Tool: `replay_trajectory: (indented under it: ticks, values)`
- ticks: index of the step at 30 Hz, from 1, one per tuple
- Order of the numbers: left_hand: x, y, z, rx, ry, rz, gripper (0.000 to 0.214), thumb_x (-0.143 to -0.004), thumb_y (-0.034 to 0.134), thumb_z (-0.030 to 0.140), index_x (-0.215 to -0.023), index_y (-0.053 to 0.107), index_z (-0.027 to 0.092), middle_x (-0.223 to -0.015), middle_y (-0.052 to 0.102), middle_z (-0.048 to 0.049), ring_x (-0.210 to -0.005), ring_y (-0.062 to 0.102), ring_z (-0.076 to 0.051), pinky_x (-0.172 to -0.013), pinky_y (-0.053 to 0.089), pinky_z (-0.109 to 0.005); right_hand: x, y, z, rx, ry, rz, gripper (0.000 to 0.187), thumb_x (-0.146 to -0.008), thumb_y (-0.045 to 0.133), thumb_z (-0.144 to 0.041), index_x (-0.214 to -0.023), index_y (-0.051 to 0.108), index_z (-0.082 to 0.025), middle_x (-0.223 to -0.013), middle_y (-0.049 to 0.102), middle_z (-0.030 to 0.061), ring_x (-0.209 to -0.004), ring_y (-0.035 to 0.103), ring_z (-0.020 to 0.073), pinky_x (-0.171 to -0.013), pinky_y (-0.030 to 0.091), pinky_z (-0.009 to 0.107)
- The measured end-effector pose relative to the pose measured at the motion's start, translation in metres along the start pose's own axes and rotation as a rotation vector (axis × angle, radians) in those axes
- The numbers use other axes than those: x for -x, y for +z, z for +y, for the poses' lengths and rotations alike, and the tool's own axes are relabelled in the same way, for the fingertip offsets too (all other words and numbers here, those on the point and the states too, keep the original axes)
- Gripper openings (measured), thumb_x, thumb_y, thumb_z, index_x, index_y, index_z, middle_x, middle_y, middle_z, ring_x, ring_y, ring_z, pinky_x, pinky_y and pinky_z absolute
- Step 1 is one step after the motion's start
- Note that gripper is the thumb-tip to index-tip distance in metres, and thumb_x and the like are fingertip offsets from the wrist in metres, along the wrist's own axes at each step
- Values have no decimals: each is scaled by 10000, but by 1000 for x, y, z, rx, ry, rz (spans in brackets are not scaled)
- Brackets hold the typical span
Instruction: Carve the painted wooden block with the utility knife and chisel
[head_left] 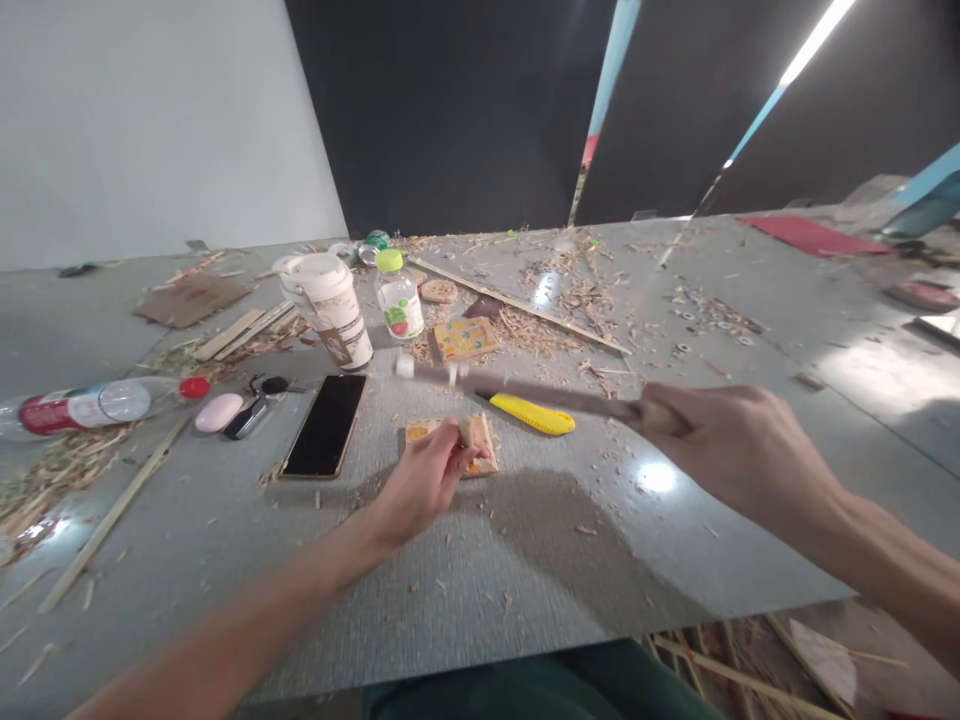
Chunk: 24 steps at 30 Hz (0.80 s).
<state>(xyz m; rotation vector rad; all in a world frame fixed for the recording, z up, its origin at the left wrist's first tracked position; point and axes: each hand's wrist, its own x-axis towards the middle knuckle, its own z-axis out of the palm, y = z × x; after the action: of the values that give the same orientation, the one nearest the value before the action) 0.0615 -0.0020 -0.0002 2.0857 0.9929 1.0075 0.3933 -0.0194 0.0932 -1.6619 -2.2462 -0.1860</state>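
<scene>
Head view, centre of frame: the left hand (429, 468) pinches a small pale piece (471, 432) at a patterned board (420, 432); farther right, the right hand (724, 432) grips a long, blurred tool (521, 386), its axis slanting up-left, passing above the left hand.

Dark panels (465, 110) rise behind the grey worktop (420, 620) — a pale panel (150, 120) at left — and bright glare (658, 476) spots the worktop.
</scene>
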Motion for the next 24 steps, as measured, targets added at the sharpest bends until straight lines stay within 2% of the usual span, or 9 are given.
replay_trajectory:
  ticks: [5, 8, 10, 15, 18, 22, 24]
  values:
    - [-1, -1, 3, 4, -11, -11, 206, -1153, 463, 319, -1043, 616, 235, -1032, 822, -74, -983, 802, -218, -888, 640, -372, -7, 13, 3, -44, 13, -125, 360, -977, 530, -415, -659, 441, -272, -521, 439, -27, -481, 356, 161, -508, 218, 322]
    - [-2, -2, 6, 9, 6, -12, 169, -1146, 482, 276, -1052, 617, 239, -1053, 821, -69, -968, 799, -202, -889, 643, -357, -26, 28, 13, -84, 200, -97, 472, -1015, 534, -548, -654, 409, -272, -515, 423, -28, -506, 384, 159, -545, 288, 322]
    - [-2, -3, 7, 13, 22, -9, 157, -1137, 490, 245, -1033, 607, 241, -1078, 815, -71, -981, 792, -199, -902, 643, -360, -42, 41, 22, -37, 283, -95, 458, -1023, 522, -576, -685, 457, -274, -534, 469, -9, -523, 409, 171, -562, 285, 331]
    - [1, -2, 6, 23, 43, 13, 132, -1130, 500, 205, -1041, 587, 251, -1130, 802, -70, -1036, 780, -197, -922, 635, -366, -76, 81, 38, 11, 254, -194, 354, -956, 635, -554, -781, 601, -248, -723, 653, 72, -599, 456, 181, -599, 261, 340]
    - [3, 0, 4, 22, 42, 18, 105, -1122, 523, 191, -1090, 598, 256, -1150, 800, -58, -1062, 781, -197, -911, 620, -356, -86, 100, 43, 15, 230, -250, 399, -971, 615, -621, -874, 660, -237, -810, 701, 96, -643, 505, 194, -599, 283, 330]
    - [2, -5, 0, 32, 62, 35, 155, -1066, 600, 182, -1199, 611, 263, -1213, 768, -64, -1148, 740, -221, -1018, 583, -424, -89, 102, 44, 18, 167, -291, 433, -996, 603, -631, -928, 706, -216, -890, 737, 114, -724, 593, 230, -626, 361, 344]
    - [-2, -12, 3, 49, 80, 96, 312, -995, 691, 210, -1292, 617, 271, -1272, 740, -72, -1169, 707, -237, -1041, 573, -453, -86, 91, 37, 15, 77, -212, 450, -1028, 597, -604, -1004, 745, -181, -1087, 761, 162, -909, 669, 289, -754, 465, 410]
